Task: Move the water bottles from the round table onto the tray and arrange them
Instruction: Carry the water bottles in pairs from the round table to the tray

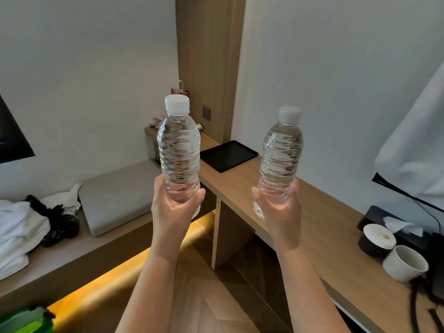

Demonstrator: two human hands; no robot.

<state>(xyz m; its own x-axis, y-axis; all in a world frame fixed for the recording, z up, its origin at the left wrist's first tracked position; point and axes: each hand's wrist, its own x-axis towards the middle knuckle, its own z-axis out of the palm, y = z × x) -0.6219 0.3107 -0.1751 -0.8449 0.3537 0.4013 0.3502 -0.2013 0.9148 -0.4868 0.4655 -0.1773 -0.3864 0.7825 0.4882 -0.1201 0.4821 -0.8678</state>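
I hold two clear plastic water bottles with white caps upright in the air. My left hand grips the base of the left bottle. My right hand grips the base of the right bottle. Beyond and between the bottles, a flat black tray lies on the wooden desk against the wall, with nothing on it. The round table is out of view.
On the desk at right stand a white cup, a lidded dark container, a black tissue box and cables. A low bench at left carries a grey cushion and clothes. A red paper bag stands at the back.
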